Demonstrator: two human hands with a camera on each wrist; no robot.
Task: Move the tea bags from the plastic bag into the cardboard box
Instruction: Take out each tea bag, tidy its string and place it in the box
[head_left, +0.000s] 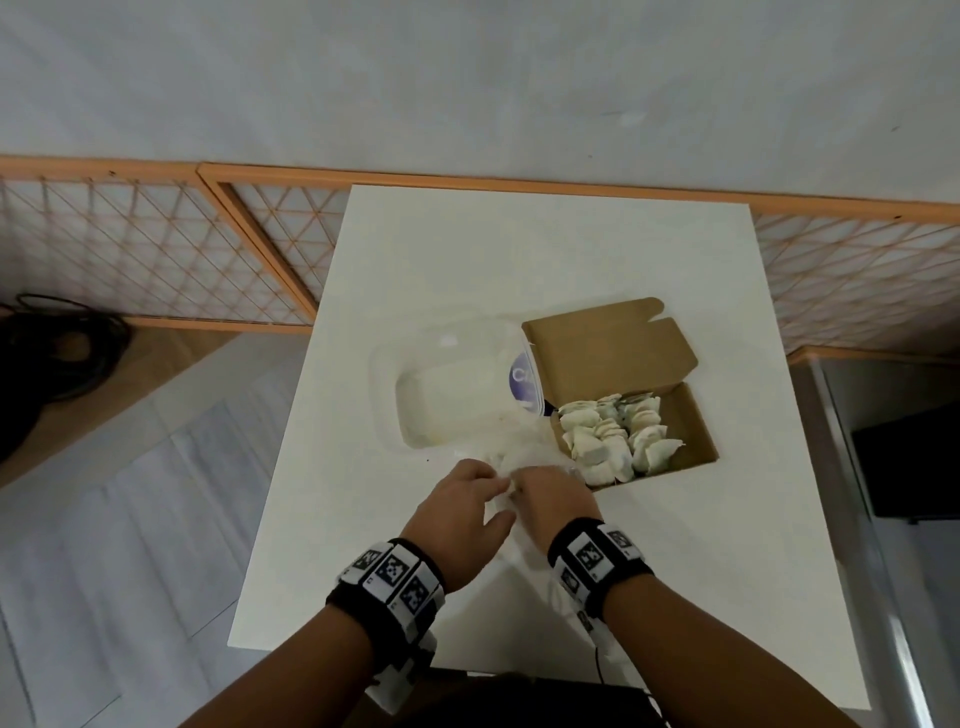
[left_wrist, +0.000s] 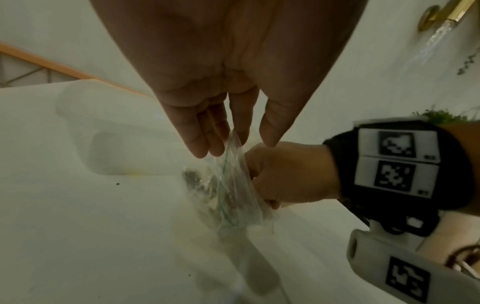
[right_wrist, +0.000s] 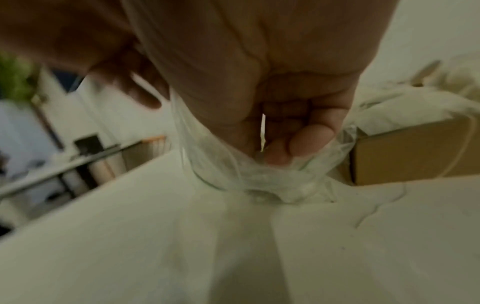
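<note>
A crumpled clear plastic bag (head_left: 519, 457) lies on the white table (head_left: 519, 260) just in front of both hands. My left hand (head_left: 467, 499) points its fingers down and pinches the bag's (left_wrist: 228, 185) upper edge. My right hand (head_left: 550, 499) is a curled fist against the bag, and the film (right_wrist: 233, 164) wraps round its fingers (right_wrist: 309, 135). Whatever is inside that fist is hidden. The open brown cardboard box (head_left: 691, 426) stands just right of the hands and holds several pale tea bags (head_left: 613, 436). Its side (right_wrist: 415, 148) shows in the right wrist view.
A clear plastic tub (head_left: 447, 395) stands left of the box, with its blue-labelled lid (head_left: 524, 384) leaning against the box flap. An orange wire fence (head_left: 156, 249) runs behind the table. Bare tabletop lies behind the box and along the near edge.
</note>
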